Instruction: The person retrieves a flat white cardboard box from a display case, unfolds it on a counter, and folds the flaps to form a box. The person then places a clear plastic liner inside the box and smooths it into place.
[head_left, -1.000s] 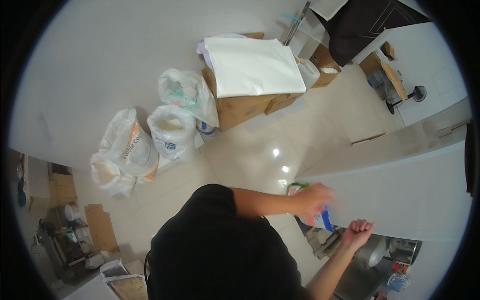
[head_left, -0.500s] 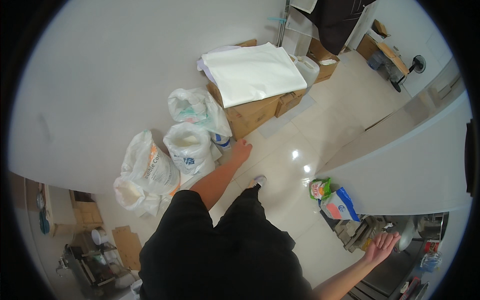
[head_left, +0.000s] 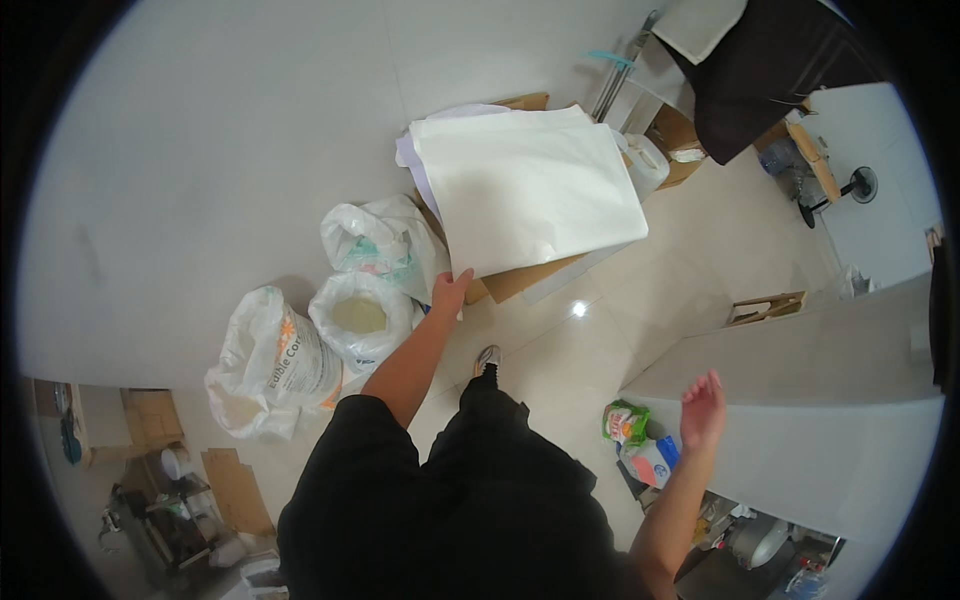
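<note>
A stack of large white sheets (head_left: 540,190), perhaps paper, lies on a cardboard box (head_left: 525,279) ahead of me. My left hand (head_left: 451,291) is at the stack's near left corner, with thumb and finger closed at the edge; part of the fingers is hidden there. Just left of that hand stands an uncovered white bag (head_left: 362,312) of pale contents, with another plastic-lined bag (head_left: 375,240) behind it. My right hand (head_left: 703,412) is raised on the right, holding nothing, its fingers loosely extended and the thumb side hard to make out.
A large white sack with orange print (head_left: 300,360) stands at the left by the wall. White jugs (head_left: 645,163) are beyond the box. On the right, green and blue-white packages (head_left: 628,424) sit at the foot of a white partition (head_left: 800,440). A small black fan (head_left: 860,184) stands farther off.
My left hand has moved forward to the corner of the white sheets. My right hand has swung up and inward. The view has shifted closer to the box.
</note>
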